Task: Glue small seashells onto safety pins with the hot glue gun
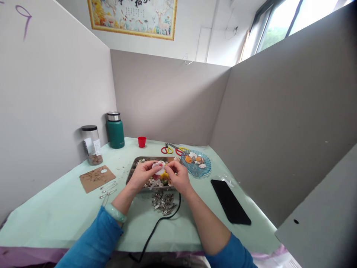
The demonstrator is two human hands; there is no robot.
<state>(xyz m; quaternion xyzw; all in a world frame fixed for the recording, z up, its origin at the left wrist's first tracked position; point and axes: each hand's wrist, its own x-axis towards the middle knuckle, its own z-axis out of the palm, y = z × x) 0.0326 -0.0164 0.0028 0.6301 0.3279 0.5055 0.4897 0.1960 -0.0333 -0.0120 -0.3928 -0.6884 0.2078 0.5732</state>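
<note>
Pinching a small white-and-red piece (159, 167) between them, the left hand (142, 174) and right hand (179, 175) are hovering over a metal tray (131, 172). Small metal parts (164, 204) are lying on the surface (61, 208) nearside of both hands; a blue dish (193, 169) is sitting right of the right hand.
</note>
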